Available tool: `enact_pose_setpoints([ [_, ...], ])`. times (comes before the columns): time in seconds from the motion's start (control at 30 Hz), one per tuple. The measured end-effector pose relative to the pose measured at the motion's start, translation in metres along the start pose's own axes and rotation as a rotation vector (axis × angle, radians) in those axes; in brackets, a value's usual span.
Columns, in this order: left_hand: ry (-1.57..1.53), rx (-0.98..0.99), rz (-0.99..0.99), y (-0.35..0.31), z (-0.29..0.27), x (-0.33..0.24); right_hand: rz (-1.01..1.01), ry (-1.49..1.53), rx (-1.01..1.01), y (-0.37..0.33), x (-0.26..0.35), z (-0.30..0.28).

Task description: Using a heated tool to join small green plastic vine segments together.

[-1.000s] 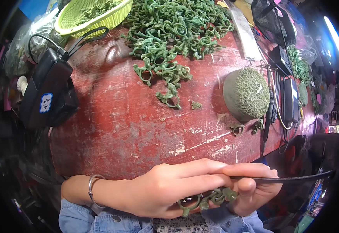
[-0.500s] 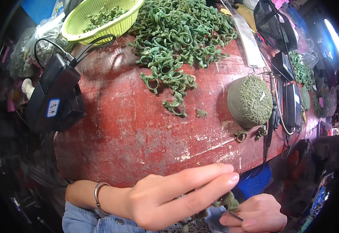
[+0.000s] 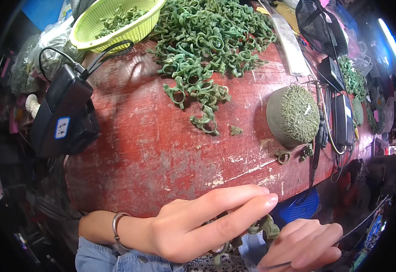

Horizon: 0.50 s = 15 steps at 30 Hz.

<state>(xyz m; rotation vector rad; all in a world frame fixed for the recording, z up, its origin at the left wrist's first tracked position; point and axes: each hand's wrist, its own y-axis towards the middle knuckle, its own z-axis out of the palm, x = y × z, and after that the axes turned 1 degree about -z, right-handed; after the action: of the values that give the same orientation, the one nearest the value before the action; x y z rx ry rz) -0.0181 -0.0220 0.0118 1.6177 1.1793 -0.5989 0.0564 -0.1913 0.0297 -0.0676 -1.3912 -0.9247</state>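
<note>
My left hand (image 3: pixel 193 229) is closed near the table's front edge, with a bracelet at the wrist. Green ring-shaped pieces (image 3: pixel 270 227) stick out past its fingers, partly hidden by them. Just to the right, my right hand (image 3: pixel 304 245) is curled around a thin dark tool (image 3: pixel 280 265), whose kind I cannot make out. A large heap of similar green rings (image 3: pixel 211 36) covers the far middle of the table, trailing to a small cluster (image 3: pixel 205 121) and a loose fragment (image 3: pixel 236 130).
The red worn table (image 3: pixel 161 158) bears a round block with a rough green top (image 3: pixel 297 113), beside a loose ring (image 3: pixel 282 157). A yellow-green basket (image 3: pixel 77 41) and a black device (image 3: pixel 64 111) stand left. Cables and a black box (image 3: pixel 343 120) lie right; a blue perforated container (image 3: pixel 300 208) sits below the edge.
My right hand has turned and its fingers have shifted; the tool has come lower, away from the green pieces. My left hand has stayed nearly in place, still holding them.
</note>
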Motion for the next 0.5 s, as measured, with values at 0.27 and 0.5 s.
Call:
enact_pose_setpoints([
  [0.27, 0.0, 0.05, -0.085, -0.004, 0.003, 0.0, -0.122, -0.374, -0.087, -0.01, 0.001, 0.004],
  [0.5, 0.057, -0.052, -0.061, -0.007, 0.01, 0.002, -0.21, -0.408, -0.15, -0.019, -0.008, 0.007],
])
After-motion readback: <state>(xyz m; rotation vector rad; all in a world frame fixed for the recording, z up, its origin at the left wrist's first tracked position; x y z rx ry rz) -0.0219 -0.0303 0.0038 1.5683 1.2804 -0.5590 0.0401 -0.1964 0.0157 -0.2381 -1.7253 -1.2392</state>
